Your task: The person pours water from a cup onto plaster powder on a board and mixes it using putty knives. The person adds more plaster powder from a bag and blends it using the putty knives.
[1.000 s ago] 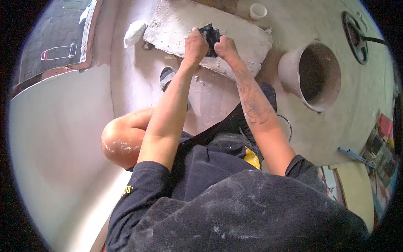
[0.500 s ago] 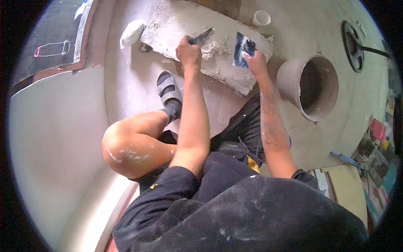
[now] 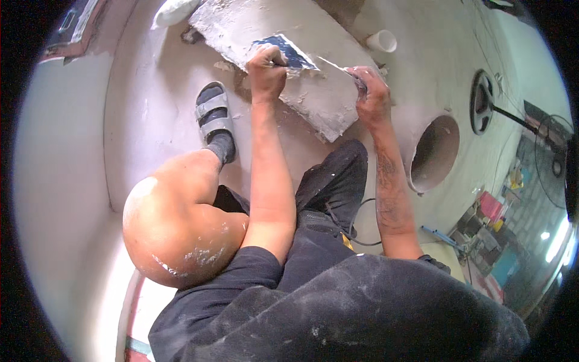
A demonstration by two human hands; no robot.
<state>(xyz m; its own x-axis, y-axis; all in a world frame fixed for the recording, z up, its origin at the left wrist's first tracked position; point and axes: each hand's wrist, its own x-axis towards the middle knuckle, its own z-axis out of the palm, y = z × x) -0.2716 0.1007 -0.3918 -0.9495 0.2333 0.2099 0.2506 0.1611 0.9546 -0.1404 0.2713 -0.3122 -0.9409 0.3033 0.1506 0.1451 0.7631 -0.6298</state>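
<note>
My left hand is closed on a scraper with a broad dark blade smeared with white paste, held over a pale, plaster-caked board. At the board's right part, my right hand grips a second scraper, seen nearly edge-on, its thin whitened blade pointing left toward the first one. Small lumps and streaks of white material lie on the board's surface.
A white cup stands beyond the board; a white bag lies at its upper left. A large bucket is beside my right forearm, near a black wheel on a rod. My sandaled foot rests below the board.
The dark blade in my left hand has turned flat and broad side up, while the right one has tipped edge-on, leftward. The head view has shifted, showing more of the room at right.
</note>
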